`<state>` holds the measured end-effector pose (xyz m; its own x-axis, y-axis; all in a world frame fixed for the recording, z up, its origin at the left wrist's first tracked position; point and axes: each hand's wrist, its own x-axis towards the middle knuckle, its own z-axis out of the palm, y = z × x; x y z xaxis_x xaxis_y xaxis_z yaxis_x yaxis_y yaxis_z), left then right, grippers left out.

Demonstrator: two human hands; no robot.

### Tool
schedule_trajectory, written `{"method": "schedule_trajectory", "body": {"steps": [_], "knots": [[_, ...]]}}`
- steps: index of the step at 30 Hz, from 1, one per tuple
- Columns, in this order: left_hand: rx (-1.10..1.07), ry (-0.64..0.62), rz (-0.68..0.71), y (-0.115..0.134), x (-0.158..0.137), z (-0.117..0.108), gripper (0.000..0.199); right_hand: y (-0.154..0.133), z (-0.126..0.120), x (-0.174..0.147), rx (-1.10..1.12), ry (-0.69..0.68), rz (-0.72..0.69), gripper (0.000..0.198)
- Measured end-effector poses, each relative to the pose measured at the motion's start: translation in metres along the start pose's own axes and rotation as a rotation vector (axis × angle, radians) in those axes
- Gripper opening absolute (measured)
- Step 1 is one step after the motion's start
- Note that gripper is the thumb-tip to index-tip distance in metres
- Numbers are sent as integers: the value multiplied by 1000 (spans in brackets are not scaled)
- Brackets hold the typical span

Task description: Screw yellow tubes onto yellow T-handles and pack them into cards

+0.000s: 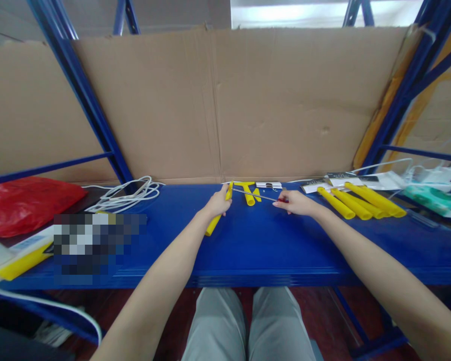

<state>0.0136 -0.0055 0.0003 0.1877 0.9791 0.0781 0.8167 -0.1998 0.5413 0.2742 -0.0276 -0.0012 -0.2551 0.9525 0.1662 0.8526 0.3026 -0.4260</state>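
Observation:
My left hand (218,202) is closed around a yellow T-shaped tool (212,227), its tubular handle slanting down toward the front edge. In my right hand (296,202) is a screwdriver (258,194) with a red handle and a long thin metal shaft. The shaft points left, with its tip at the head of the held tool; whether it touches a screw is too small to tell. Between my hands, near the back, lie a second yellow T-shaped tool (250,200) and a small flat yellow piece (257,194). Behind them is a white card with a black clip (269,185).
Several yellow-handled tools (361,203) lie at right beside a green-and-white plastic packet (432,199). At left are coiled white cable (130,195), a red plastic bag (33,203) and a packaged yellow tool (24,260). Cardboard (218,105) and blue posts (86,105) bound the blue tabletop (255,250).

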Motion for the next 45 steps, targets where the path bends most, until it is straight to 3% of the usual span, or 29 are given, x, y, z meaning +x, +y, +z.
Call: {"method": "schedule_trajectory", "body": {"steps": [6, 45], "knots": [[5, -5, -11, -1, 1, 0, 47, 0, 2, 1, -160, 144, -57, 28], [-5, -10, 23, 0, 0, 1, 50, 1, -3, -1, -95, 116, -84, 25]]}}
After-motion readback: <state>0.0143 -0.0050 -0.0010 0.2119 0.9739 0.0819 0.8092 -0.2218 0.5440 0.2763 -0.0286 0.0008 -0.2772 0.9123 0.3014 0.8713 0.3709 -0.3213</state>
